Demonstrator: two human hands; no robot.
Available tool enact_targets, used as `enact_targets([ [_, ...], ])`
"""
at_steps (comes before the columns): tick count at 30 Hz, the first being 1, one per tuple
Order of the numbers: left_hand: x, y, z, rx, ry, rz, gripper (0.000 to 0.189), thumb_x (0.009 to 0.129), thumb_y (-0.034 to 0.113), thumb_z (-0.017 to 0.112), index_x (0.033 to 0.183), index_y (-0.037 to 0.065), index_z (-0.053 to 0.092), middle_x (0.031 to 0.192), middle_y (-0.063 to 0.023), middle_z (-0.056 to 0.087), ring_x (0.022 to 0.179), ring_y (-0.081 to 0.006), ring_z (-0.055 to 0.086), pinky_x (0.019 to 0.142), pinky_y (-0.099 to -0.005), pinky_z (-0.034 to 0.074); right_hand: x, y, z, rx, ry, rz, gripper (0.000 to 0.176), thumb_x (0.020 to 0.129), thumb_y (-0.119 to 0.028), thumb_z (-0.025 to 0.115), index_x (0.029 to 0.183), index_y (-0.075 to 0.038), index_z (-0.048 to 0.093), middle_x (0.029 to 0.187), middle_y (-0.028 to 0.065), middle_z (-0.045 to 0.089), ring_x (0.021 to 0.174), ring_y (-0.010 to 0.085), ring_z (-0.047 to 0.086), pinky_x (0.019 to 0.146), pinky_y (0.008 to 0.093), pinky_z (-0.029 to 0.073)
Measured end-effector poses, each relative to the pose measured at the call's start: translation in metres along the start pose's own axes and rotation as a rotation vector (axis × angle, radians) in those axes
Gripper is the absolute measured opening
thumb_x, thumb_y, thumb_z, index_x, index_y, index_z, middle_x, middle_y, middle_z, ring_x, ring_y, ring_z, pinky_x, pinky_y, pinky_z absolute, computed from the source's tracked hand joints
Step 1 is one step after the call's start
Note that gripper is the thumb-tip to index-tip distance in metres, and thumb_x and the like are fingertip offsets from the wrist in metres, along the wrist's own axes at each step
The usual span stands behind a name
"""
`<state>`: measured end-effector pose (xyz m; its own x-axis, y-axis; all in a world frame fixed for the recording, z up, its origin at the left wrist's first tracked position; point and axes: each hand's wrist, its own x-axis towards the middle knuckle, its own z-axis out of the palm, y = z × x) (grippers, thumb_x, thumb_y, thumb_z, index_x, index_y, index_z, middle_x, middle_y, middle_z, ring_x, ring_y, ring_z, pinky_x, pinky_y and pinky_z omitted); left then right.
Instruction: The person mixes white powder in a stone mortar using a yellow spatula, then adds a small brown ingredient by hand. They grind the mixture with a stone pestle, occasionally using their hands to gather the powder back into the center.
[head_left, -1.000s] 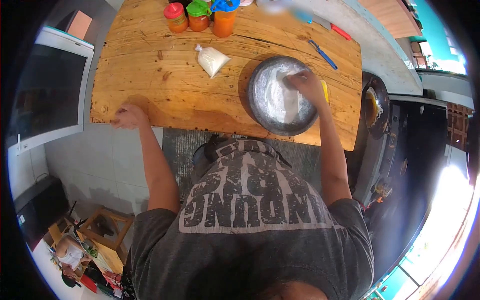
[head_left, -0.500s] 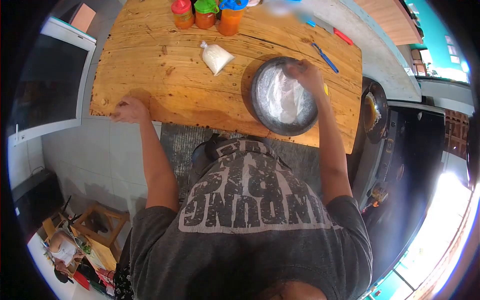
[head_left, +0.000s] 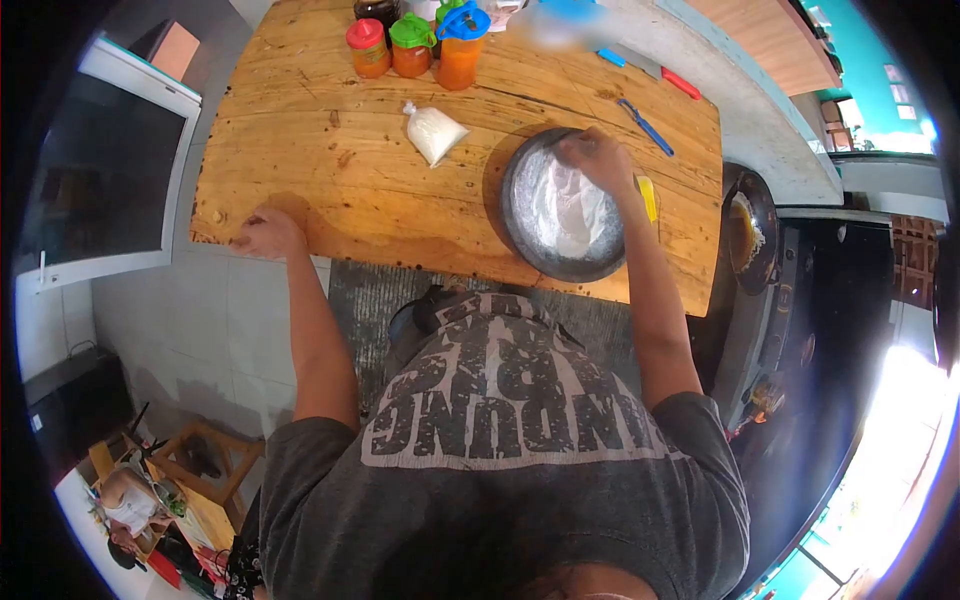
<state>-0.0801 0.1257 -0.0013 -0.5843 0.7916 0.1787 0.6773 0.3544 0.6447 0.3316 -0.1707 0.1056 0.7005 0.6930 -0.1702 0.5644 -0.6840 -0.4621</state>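
A round dark stone mortar (head_left: 516, 215) stands near the front edge of the wooden table, right of the middle. Inside it lies a creased, whitish plastic sheet (head_left: 578, 215), and pale powder coats the bowl's surface. My right hand (head_left: 597, 160) is over the far right part of the mortar, its fingers closed at the upper end of the sheet. At the table's front left corner rests my left hand (head_left: 270, 233), its fingers loosely apart and holding nothing. A knotted clear bag of white powder (head_left: 434, 136) sits left of the mortar.
Lidded bottles of orange sauce (head_left: 459, 60) stand at the back. Toward the right lie a blue peeler-like tool (head_left: 647, 128), a red-handled knife (head_left: 681, 84) and a yellow item (head_left: 648, 197). A pan (head_left: 748, 235) is beside the table's right edge. Another person (head_left: 130, 500) is at lower left.
The view has shifted slightly, so the table sits lower in it. My right hand stays over the mortar and the sheet's folds have changed shape. My left hand remains at the corner.
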Motion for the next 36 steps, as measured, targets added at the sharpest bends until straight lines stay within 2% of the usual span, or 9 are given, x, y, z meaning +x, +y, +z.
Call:
enact_targets([
  [5,0.028,-0.042,0.054,-0.005,0.021,-0.002,0.037,0.086,0.035,0.054,0.101,0.002,0.054,0.138,-0.0253,0.024,0.118,-0.0399,0.040,0.082,-0.0541,0.045,-0.024,-0.012,-0.002,-0.153,-0.235,-0.076,0.055,0.071,-0.057,0.066,0.103,-0.012,0.065,0.099,0.0174,0.067,0.098,0.0344,0.063,0.084,0.0446,0.048],
  [7,0.003,-0.004,0.003,0.023,-0.014,-0.013,0.037,0.086,0.035,0.054,0.101,0.001,0.054,0.137,-0.0256,0.025,0.117,-0.0400,0.041,0.082,-0.0541,0.045,-0.027,-0.017,-0.004,-0.190,-0.285,-0.066,0.053,0.071,-0.056,0.066,0.102,-0.013,0.065,0.100,0.0167,0.067,0.099,0.0339,0.063,0.084,0.0451,0.048],
  [13,0.003,-0.006,0.007,0.000,0.047,0.030,0.038,0.085,0.034,0.055,0.103,0.001,0.054,0.136,-0.0252,0.025,0.116,-0.0395,0.042,0.079,-0.0541,0.046,-0.026,-0.009,0.003,-0.133,-0.230,-0.046,0.053,0.072,-0.056,0.065,0.101,-0.012,0.065,0.096,0.0165,0.068,0.096,0.0343,0.064,0.083,0.0443,0.048],
  [20,0.007,-0.013,0.009,-0.039,-0.049,-0.015,0.045,0.088,0.042,0.049,0.107,0.001,0.053,0.139,-0.0217,0.019,0.117,-0.0376,0.041,0.077,-0.0524,0.046,-0.035,-0.013,0.007,-0.084,-0.155,0.017,0.055,0.071,-0.055,0.065,0.102,-0.010,0.065,0.095,0.0160,0.069,0.095,0.0340,0.065,0.081,0.0440,0.048],
  [22,-0.006,0.009,-0.012,-0.075,-0.029,-0.027,0.047,0.088,0.044,0.048,0.107,0.001,0.053,0.139,-0.0212,0.018,0.116,-0.0375,0.041,0.077,-0.0523,0.046,-0.037,-0.014,0.006,-0.074,-0.146,0.018,0.055,0.071,-0.055,0.065,0.101,-0.010,0.065,0.094,0.0163,0.069,0.095,0.0339,0.065,0.081,0.0436,0.048],
  [28,0.010,-0.008,-0.001,-0.092,-0.041,-0.055,0.046,0.089,0.040,0.050,0.110,0.000,0.051,0.134,-0.0211,0.029,0.111,-0.0358,0.047,0.079,-0.0518,0.046,-0.043,-0.016,0.008,-0.077,-0.118,0.048,0.056,0.072,-0.057,0.065,0.101,-0.009,0.065,0.094,0.0174,0.069,0.095,0.0347,0.065,0.081,0.0442,0.048],
  [31,0.077,-0.034,-0.013,-0.545,0.013,-0.277,0.039,0.090,0.031,0.052,0.116,0.002,0.047,0.125,-0.0208,0.040,0.106,-0.0371,0.050,0.082,-0.0531,0.044,-0.038,-0.013,0.012,-0.094,-0.093,0.040,0.057,0.073,-0.058,0.064,0.103,-0.009,0.064,0.096,0.0178,0.068,0.096,0.0355,0.064,0.081,0.0453,0.048],
  [33,0.117,-0.020,-0.057,-0.870,0.231,-0.210,0.046,0.089,0.023,0.053,0.130,0.008,0.036,0.128,-0.0239,0.042,0.110,-0.0373,0.049,0.091,-0.0519,0.042,-0.040,-0.011,0.011,-0.089,-0.111,0.035,0.058,0.074,-0.059,0.063,0.104,-0.009,0.063,0.098,0.0182,0.068,0.097,0.0361,0.064,0.081,0.0458,0.048],
  [36,0.163,0.021,-0.145,-0.908,0.299,-0.206,0.046,0.087,0.019,0.055,0.128,0.005,0.040,0.127,-0.0213,0.045,0.113,-0.0337,0.048,0.095,-0.0462,0.040,-0.043,-0.011,0.011,-0.076,-0.083,0.002,0.058,0.075,-0.059,0.063,0.103,-0.008,0.062,0.098,0.0187,0.068,0.096,0.0364,0.064,0.080,0.0451,0.048],
])
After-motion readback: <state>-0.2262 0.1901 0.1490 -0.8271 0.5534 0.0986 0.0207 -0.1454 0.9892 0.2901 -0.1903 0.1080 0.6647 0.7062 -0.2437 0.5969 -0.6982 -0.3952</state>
